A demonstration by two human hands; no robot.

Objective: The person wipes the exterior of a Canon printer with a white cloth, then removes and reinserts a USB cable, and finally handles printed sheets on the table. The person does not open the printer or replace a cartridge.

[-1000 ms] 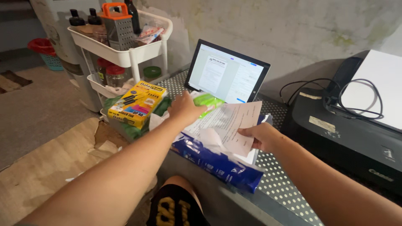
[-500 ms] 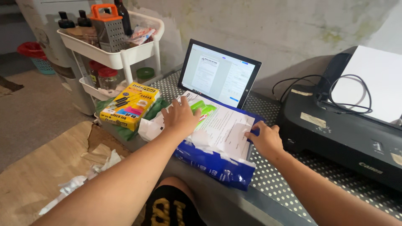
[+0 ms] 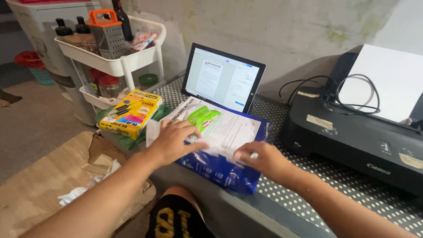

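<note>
Head view: left hand (image 3: 174, 143) and right hand (image 3: 260, 159) both pinch a torn white wrapper flap (image 3: 216, 149) on the blue paper pack (image 3: 220, 169), printed sheet (image 3: 229, 125) on top; contents seemingly hidden. Beyond, tablet (image 3: 222, 79) stands.

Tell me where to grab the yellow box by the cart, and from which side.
Probably take the yellow box across its two long edges, coming from above. It lies flat, broad face up, on green bags, and the white cart crowds its far end. Both the left hand and right hand are busy on the paper pack.
</note>
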